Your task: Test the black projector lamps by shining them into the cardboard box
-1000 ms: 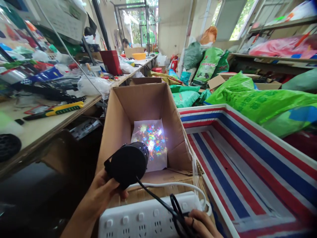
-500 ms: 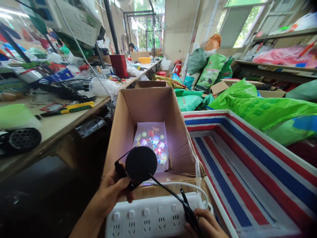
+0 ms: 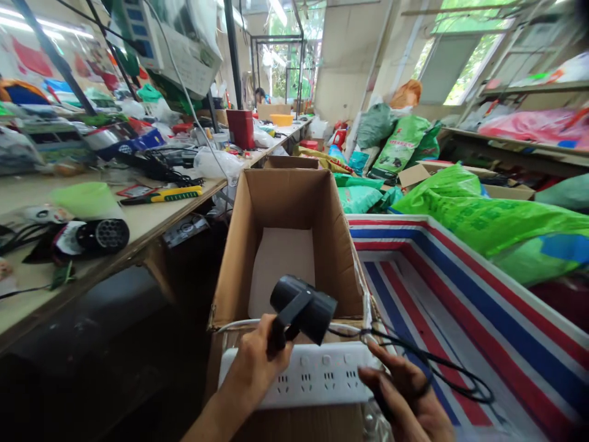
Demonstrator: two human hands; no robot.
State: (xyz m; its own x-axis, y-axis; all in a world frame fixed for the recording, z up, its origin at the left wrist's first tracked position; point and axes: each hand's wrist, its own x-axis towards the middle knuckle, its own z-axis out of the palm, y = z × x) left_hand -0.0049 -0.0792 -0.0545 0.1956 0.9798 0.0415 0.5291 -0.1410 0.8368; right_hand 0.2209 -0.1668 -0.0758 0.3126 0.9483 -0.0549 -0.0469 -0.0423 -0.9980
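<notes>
The coloured light on the white sheet (image 3: pixel 285 270) in the cardboard box (image 3: pixel 234 245) is gone. The black lamp (image 3: pixel 306 307) is gripped by its bracket in the left hand (image 3: pixel 255 368), above the power strip (image 3: pixel 313 380). Its cord (image 3: pixel 437 368) is clasped in the right hand (image 3: pixel 405 399).

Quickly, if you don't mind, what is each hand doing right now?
Left hand: closed on the bracket of the black projector lamp.
Right hand: fingers curled around the lamp's black cord.
</notes>
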